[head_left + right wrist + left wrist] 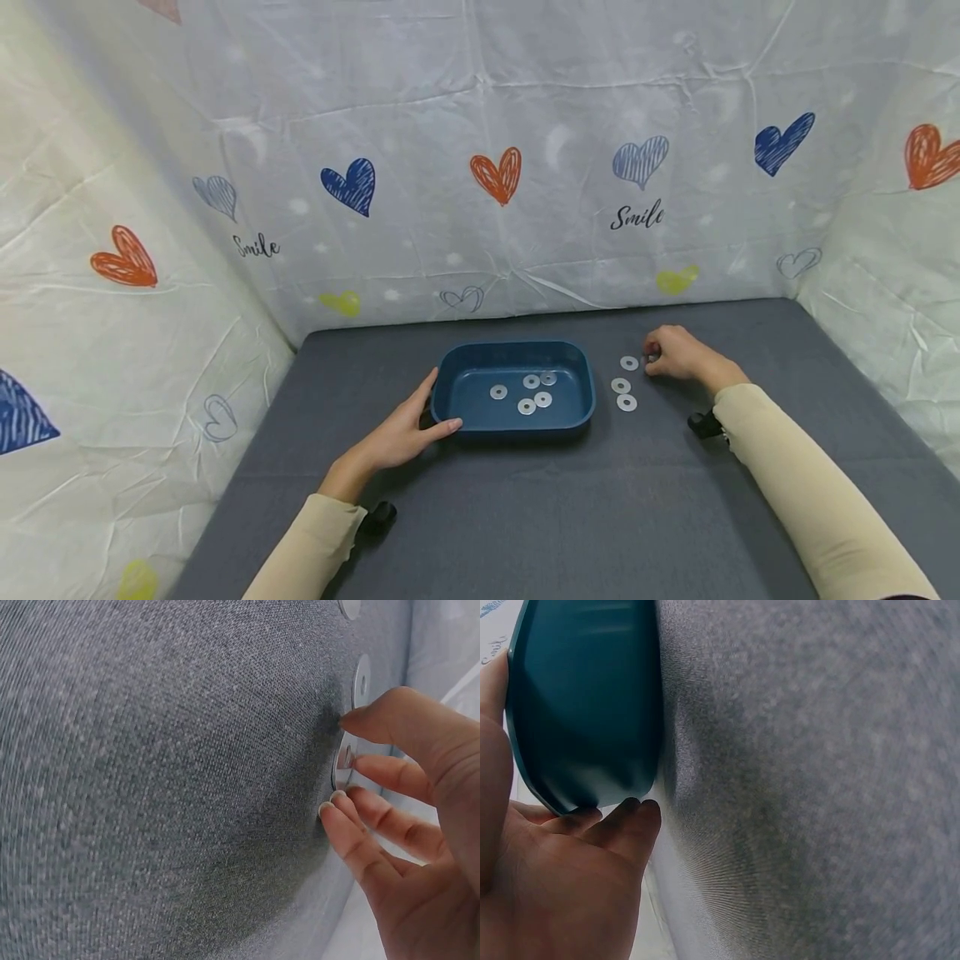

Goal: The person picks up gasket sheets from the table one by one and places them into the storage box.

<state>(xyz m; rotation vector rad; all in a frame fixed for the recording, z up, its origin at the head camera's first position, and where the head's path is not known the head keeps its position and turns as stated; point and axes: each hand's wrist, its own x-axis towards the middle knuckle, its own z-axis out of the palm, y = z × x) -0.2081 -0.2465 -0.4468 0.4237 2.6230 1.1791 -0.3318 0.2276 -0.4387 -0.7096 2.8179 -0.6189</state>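
Note:
A dark blue rectangular tray [513, 423] stands on the table with several flat metal washers [498, 392] lying in it. My left hand [405, 433] holds the tray at its near left corner, thumb on the near rim and fingers along the left wall; the left wrist view shows the fingertips against the tray's outside [592, 705]. Right of the tray, my right hand [678, 354] pinches a washer [345, 756] at the table surface, thumb and forefinger at its edges. That washer is mostly hidden by the fingers in the head view.
Three loose washers, one of them the nearest [626, 402], lie between the tray and my right hand. A dark grey cloth covers the table [540, 517]. White curtains [420, 108] printed with hearts surround its back and sides.

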